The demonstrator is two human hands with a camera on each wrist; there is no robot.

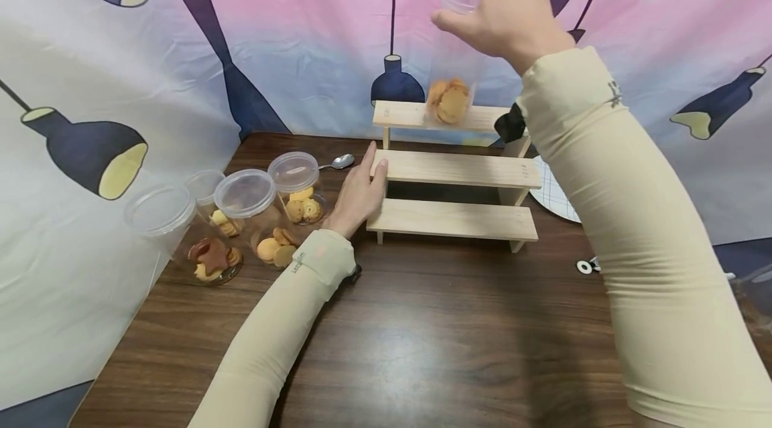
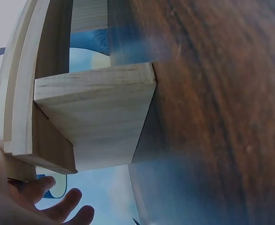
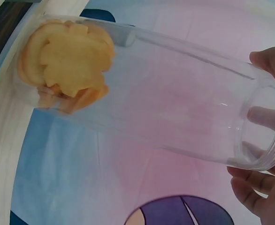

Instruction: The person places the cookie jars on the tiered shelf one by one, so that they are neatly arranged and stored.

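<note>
My right hand (image 1: 512, 9) grips a tall clear jar (image 3: 175, 98) around its top, fingers and thumb on either side of the rim. Flower-shaped cookies (image 3: 74, 58) lie at the bottom of this jar, which overlaps the top step of a three-step wooden stand (image 1: 458, 167) in the head view. At the stand's left end is my left hand (image 1: 362, 193), its thumb against the end of the middle step. The fingers (image 2: 67, 204) of that hand are spread beside the stand's edge in the left wrist view.
Left on the dark wood table (image 1: 386, 334) stand several lidded clear jars of cookies, among them a front one (image 1: 247, 193) and a back one (image 1: 295, 173). A spoon (image 1: 342, 161) lies behind them. A white gridded round item (image 1: 551, 193) is right of the stand, near a small white ring (image 1: 584, 267).
</note>
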